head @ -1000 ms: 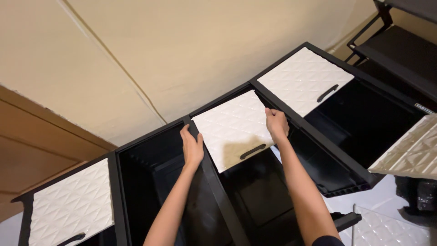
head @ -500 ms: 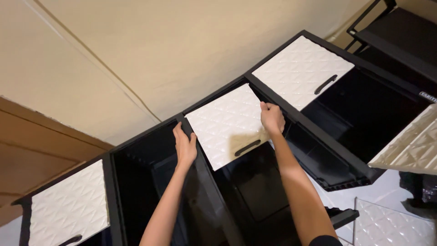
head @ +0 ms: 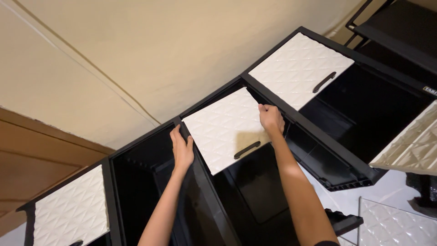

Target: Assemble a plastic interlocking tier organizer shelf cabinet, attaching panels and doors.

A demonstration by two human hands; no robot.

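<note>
Near the middle of the frame, a white panel with a raised diamond pattern and a black handle, tilted within the top opening of a black cabinet. Left hand pressed against the panel's left edge and the black upright beside it — fingers stretched out nearly flat, touching rather than wrapped around anything. Right hand at the panel's right edge, fingers curled over that edge in a light grip, thumb not clear enough to tell. Toward the upper right of the frame, a second white door with its own black handle, seated in the neighbouring compartment. At the lower left, a third white door in the frame's far end. Along the right edge, another patterned white panel hanging open at an angle, and one more lying low at the lower right — both well apart from the hands.
</note>
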